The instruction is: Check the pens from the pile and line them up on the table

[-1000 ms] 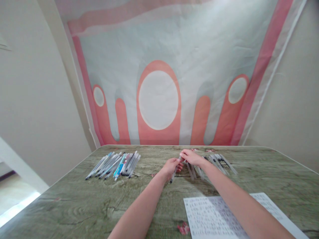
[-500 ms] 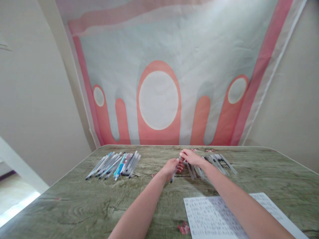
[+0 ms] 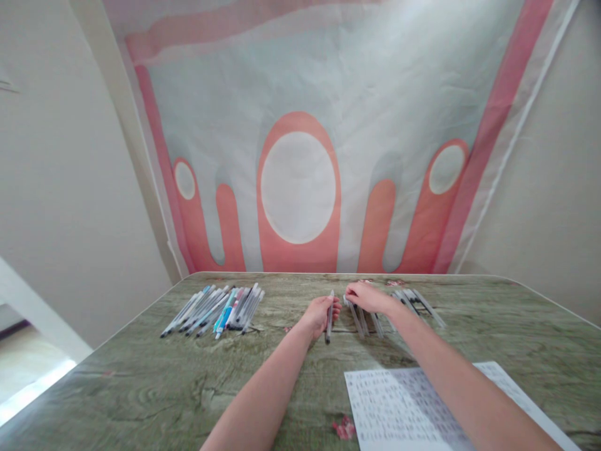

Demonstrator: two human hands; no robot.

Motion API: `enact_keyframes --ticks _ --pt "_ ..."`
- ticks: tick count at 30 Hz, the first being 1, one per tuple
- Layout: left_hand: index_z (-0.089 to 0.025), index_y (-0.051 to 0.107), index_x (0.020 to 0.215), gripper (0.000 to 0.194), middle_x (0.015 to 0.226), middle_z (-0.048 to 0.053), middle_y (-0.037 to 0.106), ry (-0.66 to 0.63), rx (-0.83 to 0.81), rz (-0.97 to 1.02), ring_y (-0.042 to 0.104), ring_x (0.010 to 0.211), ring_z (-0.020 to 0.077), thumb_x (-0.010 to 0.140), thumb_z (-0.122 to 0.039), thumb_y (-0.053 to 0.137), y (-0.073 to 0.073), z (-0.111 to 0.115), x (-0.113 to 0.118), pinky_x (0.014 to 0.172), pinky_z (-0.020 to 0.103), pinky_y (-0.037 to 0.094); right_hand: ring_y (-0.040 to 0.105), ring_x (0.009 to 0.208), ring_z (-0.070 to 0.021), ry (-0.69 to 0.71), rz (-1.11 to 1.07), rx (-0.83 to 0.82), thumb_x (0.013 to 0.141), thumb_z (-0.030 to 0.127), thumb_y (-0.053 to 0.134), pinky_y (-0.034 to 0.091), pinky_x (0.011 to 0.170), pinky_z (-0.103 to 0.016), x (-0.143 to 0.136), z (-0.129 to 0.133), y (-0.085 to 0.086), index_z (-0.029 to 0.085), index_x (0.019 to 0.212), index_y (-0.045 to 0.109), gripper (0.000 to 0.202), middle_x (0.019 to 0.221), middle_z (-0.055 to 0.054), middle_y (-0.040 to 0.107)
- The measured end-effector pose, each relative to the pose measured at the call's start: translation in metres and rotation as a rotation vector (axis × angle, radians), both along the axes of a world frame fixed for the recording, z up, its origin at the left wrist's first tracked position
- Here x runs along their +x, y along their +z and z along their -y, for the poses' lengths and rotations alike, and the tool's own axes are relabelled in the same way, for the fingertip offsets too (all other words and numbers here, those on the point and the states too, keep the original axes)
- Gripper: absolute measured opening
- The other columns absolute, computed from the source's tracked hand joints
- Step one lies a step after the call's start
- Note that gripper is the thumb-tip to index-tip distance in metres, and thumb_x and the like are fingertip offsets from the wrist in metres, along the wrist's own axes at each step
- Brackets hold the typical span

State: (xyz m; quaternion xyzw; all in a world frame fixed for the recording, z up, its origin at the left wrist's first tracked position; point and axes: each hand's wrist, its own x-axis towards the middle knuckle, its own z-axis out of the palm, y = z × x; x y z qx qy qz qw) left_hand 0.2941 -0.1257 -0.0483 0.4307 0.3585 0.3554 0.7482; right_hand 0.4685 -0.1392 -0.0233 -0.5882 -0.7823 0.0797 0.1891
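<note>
My left hand (image 3: pixel 320 314) is closed around a clear-barrelled pen (image 3: pixel 329 324), which stands out nearly upright in the picture with its dark end toward me. Just to the right, my right hand (image 3: pixel 365 296) has its fingers pinched at the far end of a clear pen (image 3: pixel 358 321) in the right-hand group. Several more clear pens (image 3: pixel 377 324) lie beneath and beside that hand, partly hidden by it and the forearm. Farther right lie other pens (image 3: pixel 425 305) with clear barrels and dark parts.
On the left of the wood-patterned table (image 3: pixel 154 388) lies a row of several pens (image 3: pixel 235 310), some blue or pink. A sheet of paper covered with handwriting (image 3: pixel 389 407) lies near the front, partly under my right forearm. A printed backdrop (image 3: pixel 298 188) hangs behind the table.
My right hand has come away from the pen in my left hand and moved slightly right to the pens on the table. The left hand's pen has turned more upright in the picture.
</note>
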Motion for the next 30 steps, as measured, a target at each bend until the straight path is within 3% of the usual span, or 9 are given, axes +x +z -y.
enact_keyframes --ticks 6,12,17,20,22,27,30 --pt "-0.010 0.055 0.080 0.017 0.061 0.004 0.057 0.004 -0.009 0.005 0.049 0.046 0.0067 0.079 -0.025 0.047 0.001 0.000 0.000 0.047 0.018 0.039 0.052 0.076 -0.0142 0.081 0.097 0.012 0.073 0.019 0.048 0.034 0.068 -0.022 -0.006 0.001 -0.002 0.016 0.074 0.061 0.013 0.080 -0.006 0.061" --pt "-0.010 0.055 0.080 0.018 0.062 0.004 0.058 -0.007 -0.006 0.016 0.049 0.047 0.0067 0.078 -0.027 0.049 -0.001 -0.001 -0.001 0.047 0.018 0.039 0.052 0.075 -0.0139 0.089 0.091 0.039 0.072 0.015 0.049 0.035 0.068 -0.022 -0.005 0.000 -0.005 0.015 0.074 0.061 0.013 0.078 -0.005 0.059" --pt "-0.010 0.055 0.081 0.016 0.063 0.005 0.058 0.019 -0.039 0.063 0.050 0.048 0.0072 0.077 -0.025 0.050 0.000 0.000 0.000 0.046 0.018 0.039 0.052 0.070 -0.0128 0.048 0.007 0.064 0.070 0.015 0.051 0.036 0.064 -0.022 -0.004 0.000 -0.003 0.015 0.073 0.062 0.012 0.077 -0.005 0.060" --pt "-0.011 0.056 0.084 0.016 0.067 0.004 0.058 0.098 -0.085 0.213 0.053 0.054 0.0078 0.077 -0.024 0.051 0.007 -0.004 -0.002 0.050 0.018 0.042 0.051 0.065 -0.0115 0.052 -0.126 0.076 0.072 0.020 0.050 0.036 0.060 -0.021 -0.011 0.003 0.006 0.014 0.073 0.062 0.013 0.072 -0.003 0.060" --pt "-0.013 0.056 0.087 0.016 0.071 0.003 0.059 0.173 -0.097 0.341 0.055 0.060 0.0077 0.078 -0.025 0.051 0.012 -0.008 -0.004 0.054 0.018 0.043 0.051 0.059 -0.0106 0.079 -0.240 -0.002 0.076 0.027 0.046 0.036 0.055 -0.020 -0.020 0.007 0.012 0.014 0.072 0.061 0.020 0.067 -0.002 0.060" --pt "-0.019 0.057 0.092 0.016 0.079 0.001 0.060 0.297 -0.081 0.547 0.057 0.068 0.0058 0.078 -0.025 0.051 0.020 -0.020 -0.015 0.064 0.018 0.046 0.051 0.051 -0.0079 0.229 -0.499 -0.501 0.080 0.040 0.039 0.034 0.043 -0.017 -0.047 0.020 0.014 0.014 0.075 0.057 0.033 0.075 -0.004 0.064" --pt "-0.019 0.056 0.093 0.016 0.082 0.001 0.061 0.337 -0.068 0.588 0.058 0.072 0.0063 0.079 -0.023 0.050 0.020 -0.022 -0.020 0.070 0.019 0.046 0.051 0.051 -0.0072 0.226 -0.556 -0.567 0.076 0.040 0.047 0.032 0.041 -0.016 -0.055 0.024 0.012 0.014 0.077 0.056 0.028 0.075 -0.004 0.064"
